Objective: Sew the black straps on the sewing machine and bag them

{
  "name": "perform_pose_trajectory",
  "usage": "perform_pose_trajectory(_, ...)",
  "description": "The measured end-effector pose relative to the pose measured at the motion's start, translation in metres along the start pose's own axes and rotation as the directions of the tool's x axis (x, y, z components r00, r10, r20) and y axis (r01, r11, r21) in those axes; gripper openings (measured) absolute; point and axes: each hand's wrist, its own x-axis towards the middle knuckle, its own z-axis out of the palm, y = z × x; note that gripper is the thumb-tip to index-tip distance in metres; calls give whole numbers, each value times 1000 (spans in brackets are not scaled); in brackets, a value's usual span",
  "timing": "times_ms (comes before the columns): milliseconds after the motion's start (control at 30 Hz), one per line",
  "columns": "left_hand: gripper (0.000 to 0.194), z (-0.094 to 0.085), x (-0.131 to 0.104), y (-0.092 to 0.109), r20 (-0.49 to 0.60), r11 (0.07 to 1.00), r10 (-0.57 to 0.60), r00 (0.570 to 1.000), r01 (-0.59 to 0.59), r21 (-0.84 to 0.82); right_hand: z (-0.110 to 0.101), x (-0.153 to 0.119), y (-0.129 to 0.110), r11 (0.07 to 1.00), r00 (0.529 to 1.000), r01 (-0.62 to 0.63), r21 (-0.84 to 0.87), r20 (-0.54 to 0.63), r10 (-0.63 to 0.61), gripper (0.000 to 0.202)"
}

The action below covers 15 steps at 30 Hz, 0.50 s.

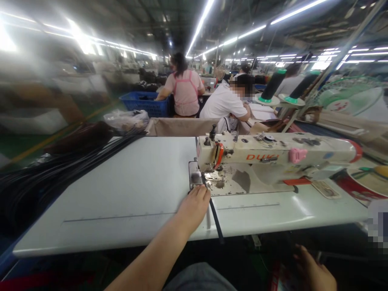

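Note:
My left hand is closed at the front of the sewing machine, its fingertips by the needle area. A narrow black strap runs from under the presser foot, past those fingers, and hangs over the table's front edge. The fingers press on the strap, though their undersides are hidden. Low at the right, below the tabletop, my right hand has bent fingers around something dark. Shadow there hides what it is.
A white sewing table carries a printed ruler line. Many black strips drape over its left edge. Behind are a beige fabric-lined bin, a blue crate and people seated at work. Thread cones stand behind the machine.

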Motion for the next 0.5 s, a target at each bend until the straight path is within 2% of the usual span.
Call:
perform_pose_trajectory(133, 43, 0, 1, 2, -5, 1000, -15, 1000, 15, 3, -20, -5, -33, 1000, 997, 27, -12, -72, -28, 68)
perform_pose_trajectory(267, 44, 0, 1, 2, -13, 1000, -24, 1000, 24, -17, -14, -24, -59, 984, 987, 135, -115, -77, -144, 63)
perform_pose_trajectory(367, 42, -2, 1, 1, -26, 1000, -19, 999, 19, -22, 2, -36, -67, 928, 949, 309, -208, 3, -316, 56)
perform_pose_trajectory(500, 38, -6, 1, 2, -30, 999, -24, 999, 23, -33, 21, -47, -76, 835, 856, 511, -204, 214, -471, 55)
